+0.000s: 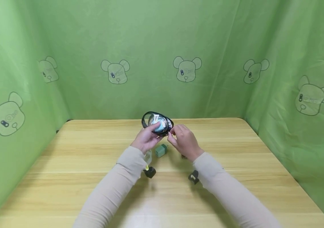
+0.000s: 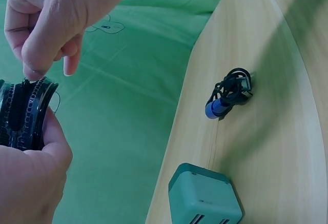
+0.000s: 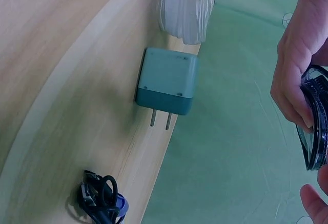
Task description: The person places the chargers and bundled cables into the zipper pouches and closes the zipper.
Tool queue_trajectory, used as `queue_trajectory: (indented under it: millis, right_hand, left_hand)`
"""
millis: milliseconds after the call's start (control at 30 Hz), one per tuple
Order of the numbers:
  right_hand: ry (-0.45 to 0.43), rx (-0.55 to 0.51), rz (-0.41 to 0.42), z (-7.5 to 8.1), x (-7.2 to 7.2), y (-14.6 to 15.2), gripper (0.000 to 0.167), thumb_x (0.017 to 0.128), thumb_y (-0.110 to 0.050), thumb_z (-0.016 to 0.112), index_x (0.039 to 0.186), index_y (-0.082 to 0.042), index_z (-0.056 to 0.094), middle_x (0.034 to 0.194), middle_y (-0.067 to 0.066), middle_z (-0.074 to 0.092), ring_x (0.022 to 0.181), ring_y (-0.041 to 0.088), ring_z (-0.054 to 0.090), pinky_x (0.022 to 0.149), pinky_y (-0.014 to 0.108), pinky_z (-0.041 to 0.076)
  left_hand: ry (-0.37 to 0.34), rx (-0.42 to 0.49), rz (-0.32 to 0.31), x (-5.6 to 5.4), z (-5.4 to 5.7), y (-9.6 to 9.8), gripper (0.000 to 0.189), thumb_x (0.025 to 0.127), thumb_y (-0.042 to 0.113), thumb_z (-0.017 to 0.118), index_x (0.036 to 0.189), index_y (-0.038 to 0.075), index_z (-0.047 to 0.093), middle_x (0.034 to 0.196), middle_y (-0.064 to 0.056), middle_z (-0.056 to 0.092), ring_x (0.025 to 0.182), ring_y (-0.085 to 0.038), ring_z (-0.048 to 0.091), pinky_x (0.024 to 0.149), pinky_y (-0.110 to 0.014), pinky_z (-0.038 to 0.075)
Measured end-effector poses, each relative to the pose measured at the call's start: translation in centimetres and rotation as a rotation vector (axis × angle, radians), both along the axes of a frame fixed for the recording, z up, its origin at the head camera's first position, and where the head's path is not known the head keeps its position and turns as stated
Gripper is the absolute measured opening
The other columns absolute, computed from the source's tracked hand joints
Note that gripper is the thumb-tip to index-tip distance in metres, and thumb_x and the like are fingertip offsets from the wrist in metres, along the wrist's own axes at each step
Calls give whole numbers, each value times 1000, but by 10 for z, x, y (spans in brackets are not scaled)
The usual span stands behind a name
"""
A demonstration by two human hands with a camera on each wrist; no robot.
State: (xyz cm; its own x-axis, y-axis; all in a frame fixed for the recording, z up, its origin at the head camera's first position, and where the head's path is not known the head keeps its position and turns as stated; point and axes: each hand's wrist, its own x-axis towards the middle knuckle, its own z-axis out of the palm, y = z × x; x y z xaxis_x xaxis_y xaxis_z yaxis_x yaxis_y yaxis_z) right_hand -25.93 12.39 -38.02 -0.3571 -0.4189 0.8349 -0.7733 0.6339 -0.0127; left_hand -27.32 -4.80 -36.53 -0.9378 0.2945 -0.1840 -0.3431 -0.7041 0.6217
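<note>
My left hand (image 1: pixel 148 138) grips a small clear zip pouch (image 1: pixel 147 121) with black edging, held up above the far part of the table. Something light blue (image 1: pixel 158 126) shows through its clear side, partly under the thumb. At the pouch's right end is my right hand (image 1: pixel 185 141), its thumb and fingertips pinching at the zipper. Seen from the left wrist, the black zipper (image 2: pixel 19 108) runs along the pouch's edge, with the right hand's thumb (image 2: pixel 41 55) right at its top end. The pinched zipper pull itself is mostly hidden by the fingers.
Below the hands, a green two-pin charger (image 1: pixel 161 150) rests on the wooden table (image 1: pixel 93 190). A coiled white cable (image 3: pixel 187 8) lies beside it, and a bundled black cable (image 2: pixel 230 90) with a blue connector lies on its other side. Green curtains (image 1: pixel 150 38) surround the table's back and sides.
</note>
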Motion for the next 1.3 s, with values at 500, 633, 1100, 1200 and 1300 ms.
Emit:
queue_trajectory:
  millis: [500,633,1100,1200,1300]
  right_hand:
    - [-24,0,63,-1,-1,2,13,78,4,71,82,4,59,78,12,61,70,24,58,63,33,57]
    - [-27,3,107,-2,-2,0,13,79,6,70,84,4,58,79,13,60,72,25,58,65,33,57]
    - [-73,16,143,-1,5,-11,13,82,3,70,86,2,58,82,11,59,76,25,57,69,34,56]
    - [-79,19,135,0,6,-12,13,83,2,71,86,2,58,82,11,59,76,24,57,69,34,56]
    - [-77,22,119,-1,7,-13,13,82,2,71,86,1,59,82,11,60,76,24,57,68,33,56]
  left_hand:
    - [-18,34,-7,1,0,1,53,99,7,52,145,-2,27,144,-23,37,131,-31,40,106,-33,42]
    - [3,69,-8,1,-1,3,51,101,10,50,146,-1,29,145,-21,37,131,-29,40,108,-33,40]
    - [48,181,4,5,7,12,55,102,13,46,149,1,21,150,-20,31,138,-32,32,114,-40,32]
    - [42,184,0,5,7,13,53,102,10,44,148,-2,21,151,-20,31,138,-31,32,114,-37,32]
    - [30,188,-2,5,7,12,51,102,7,43,148,-3,22,150,-20,31,138,-30,32,114,-37,32]
